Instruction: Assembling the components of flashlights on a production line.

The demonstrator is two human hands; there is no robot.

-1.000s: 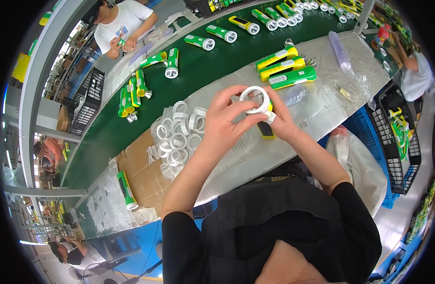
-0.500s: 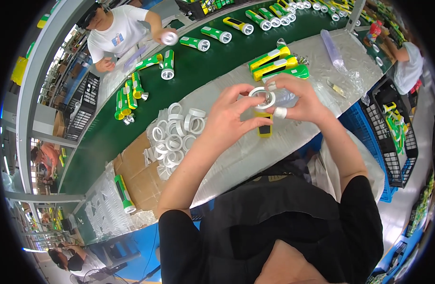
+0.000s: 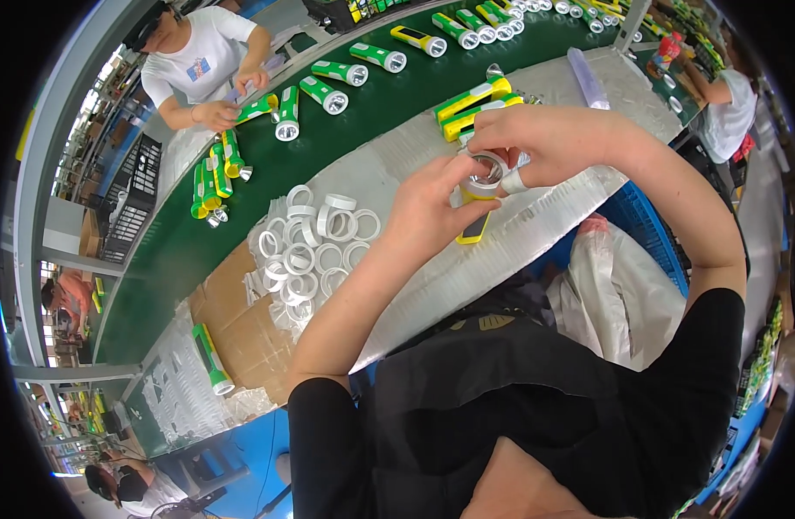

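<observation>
Between my hands stands a flashlight with a yellow body (image 3: 474, 228) and dark panel, its shiny round head facing up. A white ring (image 3: 481, 188) sits around that head. My left hand (image 3: 428, 203) is closed on the head from the left, thumb below the ring. My right hand (image 3: 536, 151) reaches over from the right, its fingers curled at the ring's far side and rim; a bit of clear plastic shows near its palm, partly hidden. Left of my left hand lies a pile of loose white rings (image 3: 315, 246). Beyond my hands lie several yellow-green flashlights (image 3: 475, 99).
A green conveyor belt (image 3: 242, 208) curves past, carrying a row of flashlights (image 3: 380, 57). Across it a person in a white shirt (image 3: 203, 56) handles flashlights. Cardboard (image 3: 250, 303) and a green flashlight (image 3: 212, 359) lie at left. A blue crate (image 3: 644, 229) stands at right.
The white ring, held up in my left hand before, is now down at the flashlight's head. My right hand has moved over it, elbow swung outward. The person opposite has put down a flashlight.
</observation>
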